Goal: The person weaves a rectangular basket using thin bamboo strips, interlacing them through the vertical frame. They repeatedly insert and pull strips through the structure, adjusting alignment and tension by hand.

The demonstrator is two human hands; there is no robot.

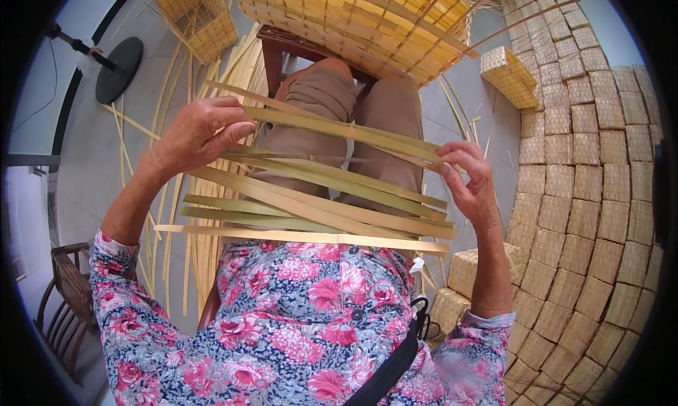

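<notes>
Across the seated person's lap lie the loose strips (318,204), fanned side by side and partly crossing. Above them, the left hand (205,134) pinches one end of a greenish strip (346,130) between thumb and bent fingers; the right hand (466,183) closes thumb and forefinger at its other end.

Just beyond the knees, a large basket (353,24) on a dark wooden stool (272,53) blocks the space ahead. A small basket (208,31) stands at upper left, near a round black base (119,70). Floor strips (247,60) litter the left side. A wooden chair (67,300) stands at far left. Rows of woven boxes (586,166) fill the right side; a single box (508,77) sits near the large basket.

The floor (159,74) is grey tile with visible joints.

Strips are flat, narrow and slightly bowed, pale tan to green. The large basket has an open lattice over yellow slats; the boxes are blocky and tightly woven.
</notes>
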